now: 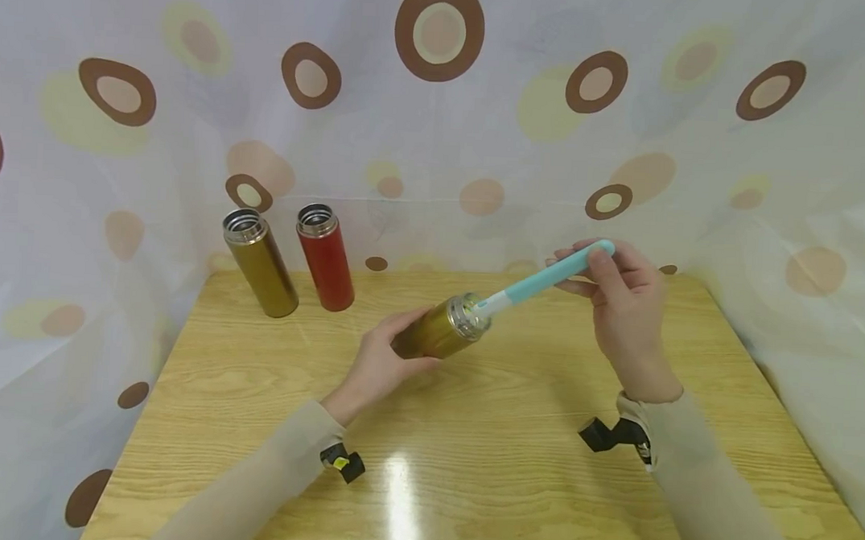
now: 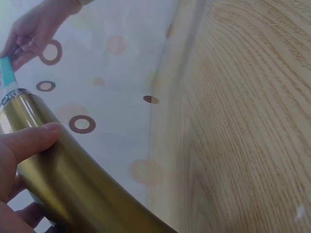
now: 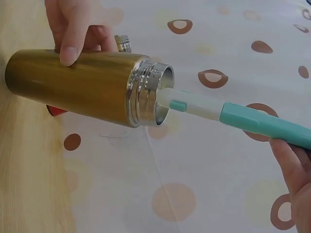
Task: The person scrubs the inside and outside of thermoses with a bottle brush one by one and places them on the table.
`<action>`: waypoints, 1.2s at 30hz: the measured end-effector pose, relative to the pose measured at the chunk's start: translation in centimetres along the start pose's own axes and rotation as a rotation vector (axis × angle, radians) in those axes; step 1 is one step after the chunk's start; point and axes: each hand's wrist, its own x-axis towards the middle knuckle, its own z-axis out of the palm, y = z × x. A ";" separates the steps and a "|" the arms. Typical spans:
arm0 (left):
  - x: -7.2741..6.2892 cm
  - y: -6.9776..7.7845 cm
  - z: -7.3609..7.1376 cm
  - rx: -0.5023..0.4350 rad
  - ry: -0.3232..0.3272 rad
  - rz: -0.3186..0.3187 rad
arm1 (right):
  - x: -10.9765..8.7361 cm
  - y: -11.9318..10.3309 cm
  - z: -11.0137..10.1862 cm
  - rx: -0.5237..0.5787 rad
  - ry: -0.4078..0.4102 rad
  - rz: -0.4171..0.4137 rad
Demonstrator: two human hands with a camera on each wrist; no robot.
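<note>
My left hand (image 1: 383,358) grips a gold thermos flask (image 1: 435,333) round its body, tilted with its mouth toward the right. Its steel neck (image 3: 151,92) is bare, without a lid. Between thumb and fingers, my right hand (image 1: 628,311) holds the teal handle of a bottle brush (image 1: 548,279). The white front part of the brush (image 3: 199,105) enters the flask's mouth, so its head is hidden inside. In the left wrist view, the left thumb (image 2: 36,140) lies across the gold body, and the right hand (image 2: 36,31) shows beyond the mouth.
A second gold flask (image 1: 262,266) and a red flask (image 1: 326,261), both lidless, stand upright at the back left of the wooden table (image 1: 468,449). A white curtain with brown and beige spots (image 1: 438,141) hangs behind the table and along its sides.
</note>
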 end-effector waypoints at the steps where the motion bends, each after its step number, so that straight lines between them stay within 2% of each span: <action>1: 0.0 0.0 0.0 0.002 0.002 0.004 | 0.1 -0.1 0.0 0.015 0.006 -0.007; 3: 0.1 -0.1 -0.1 0.004 0.005 0.011 | 0.2 -0.2 -0.1 0.043 0.015 -0.014; 9: 0.2 0.0 -0.1 0.001 0.011 0.016 | -0.5 1.0 0.3 -0.007 0.025 0.035; 16: 0.5 0.3 0.5 0.002 -0.012 0.015 | -1.7 2.8 1.0 -0.075 -0.062 0.087; 19: 0.4 0.3 0.6 0.001 -0.012 0.010 | -1.7 2.6 1.0 -0.080 -0.065 0.079; 24: 0.5 0.1 0.4 -0.003 0.000 0.005 | -0.6 1.3 0.5 -0.059 -0.019 0.040; 30: 0.7 0.0 0.0 0.000 0.006 0.009 | 0.4 -0.2 -0.1 0.070 0.021 -0.022; 33: 0.7 -0.1 -0.1 0.002 0.005 0.008 | 0.3 0.0 0.1 0.087 0.026 -0.012; 36: 0.7 0.0 -0.1 0.002 0.009 0.009 | -0.2 1.0 0.5 0.043 0.016 0.024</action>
